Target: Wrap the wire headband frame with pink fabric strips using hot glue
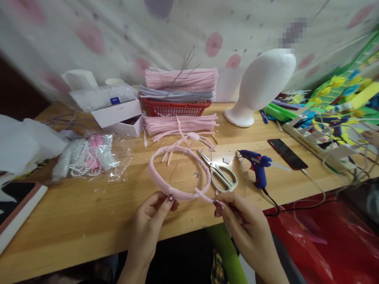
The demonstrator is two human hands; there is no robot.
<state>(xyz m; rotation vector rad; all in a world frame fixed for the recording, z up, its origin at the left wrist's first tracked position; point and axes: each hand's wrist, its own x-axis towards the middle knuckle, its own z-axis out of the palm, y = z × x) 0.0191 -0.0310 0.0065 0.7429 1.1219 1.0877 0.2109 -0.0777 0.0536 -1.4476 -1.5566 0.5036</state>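
Note:
My left hand [152,217] pinches the near edge of a pink fuzzy ring [156,179], thumb on top. The ring is tilted above the table, with thin wires across its opening. Between thumb and fingers, my right hand [244,225] grips the free end of a pink pipe cleaner [204,196], which runs from the ring's near right side. Just right of the ring lie scissors [223,177] with pale handles. A blue glue gun [257,165] lies farther right. Behind the ring is a pink pipe cleaner piece with several loose arms [194,136].
Bundled pink pipe cleaners [183,124] lie before a red basket [177,109]. A white foam head [263,83] stands behind. Bagged beads [91,156] are left; a phone [287,154] and a power strip [319,148] with cables lie right. Another person's hand [371,137] shows far right.

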